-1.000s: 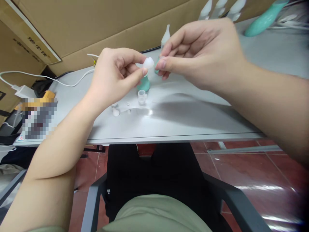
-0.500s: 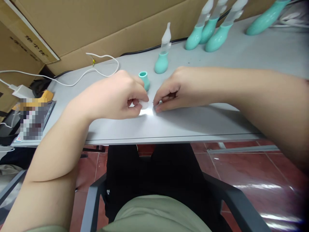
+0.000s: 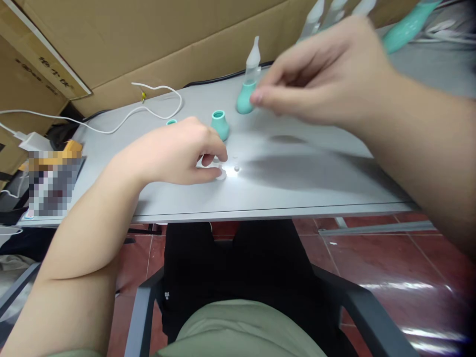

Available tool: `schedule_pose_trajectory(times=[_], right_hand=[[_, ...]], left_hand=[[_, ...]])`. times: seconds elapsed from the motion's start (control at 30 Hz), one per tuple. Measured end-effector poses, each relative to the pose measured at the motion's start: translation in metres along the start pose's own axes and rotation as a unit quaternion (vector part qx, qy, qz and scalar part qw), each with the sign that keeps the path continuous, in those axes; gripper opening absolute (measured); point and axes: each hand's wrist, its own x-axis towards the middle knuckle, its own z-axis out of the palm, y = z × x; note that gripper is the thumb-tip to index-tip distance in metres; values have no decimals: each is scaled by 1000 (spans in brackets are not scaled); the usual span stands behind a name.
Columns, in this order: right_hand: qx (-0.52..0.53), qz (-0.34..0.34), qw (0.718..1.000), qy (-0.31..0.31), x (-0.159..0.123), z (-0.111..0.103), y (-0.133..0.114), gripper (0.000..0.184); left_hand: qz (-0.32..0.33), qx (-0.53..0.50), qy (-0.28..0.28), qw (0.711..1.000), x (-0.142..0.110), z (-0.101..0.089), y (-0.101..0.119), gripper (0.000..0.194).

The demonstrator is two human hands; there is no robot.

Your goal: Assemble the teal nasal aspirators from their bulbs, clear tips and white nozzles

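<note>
My left hand (image 3: 186,151) rests low over the grey table, fingers bent, thumb and forefinger apart. Beneath the fingertips lie small white and clear pieces (image 3: 222,174), partly hidden; the thumb appears to touch one. A tiny clear piece (image 3: 237,168) lies just right of them. My right hand (image 3: 323,74) is raised and slightly blurred, fingers curled loosely with nothing visible between them. Its thumb overlaps the edge of a standing nasal aspirator (image 3: 253,59) with a teal bulb and white tip; contact cannot be told. An open-topped teal bulb (image 3: 220,126) stands behind my left hand.
Another teal bulb's rim (image 3: 171,122) shows behind my left wrist. Several aspirators (image 3: 312,20) stand at the back right, partly hidden by my right hand. A white cable (image 3: 148,109) crosses the back left, near a white plug (image 3: 36,141). Cardboard (image 3: 167,39) walls the rear.
My right hand has lifted from the small pieces and moved up and right toward the standing aspirator. My left fingers have parted slightly, and a tiny clear piece now shows on the table.
</note>
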Motion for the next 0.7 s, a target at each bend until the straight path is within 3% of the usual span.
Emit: schedule_pose_trajectory(times=[0.07,0.13,0.17,0.23,0.3,0.5,0.63,0.7], right_hand=[[-15,54,993,108,7,-4,8,16],[-24,101,981,162,16,-6,23,8],[-30,114,978,170,19,-6,31,17],[-47,148,975,159,24,-4,46,37],[-68,174,974,129,26,1,56,44],[-102,215,970,46,28,17,65,24],[-77,199,976,43,26,13,63,27],[-57,174,981,62,23,9,59,27]], left_hand=[[5,-15,20,1000,-1,-2,1,14],[13,-32,30,999,-2,-4,2,13],[20,-41,37,998,-2,-4,2,12],[37,-55,64,996,-1,-5,1,11],[48,-59,106,991,0,-3,-2,7],[52,-52,205,976,4,1,-11,16],[-3,-38,222,974,6,3,-14,24],[-18,-39,259,965,8,8,-20,33]])
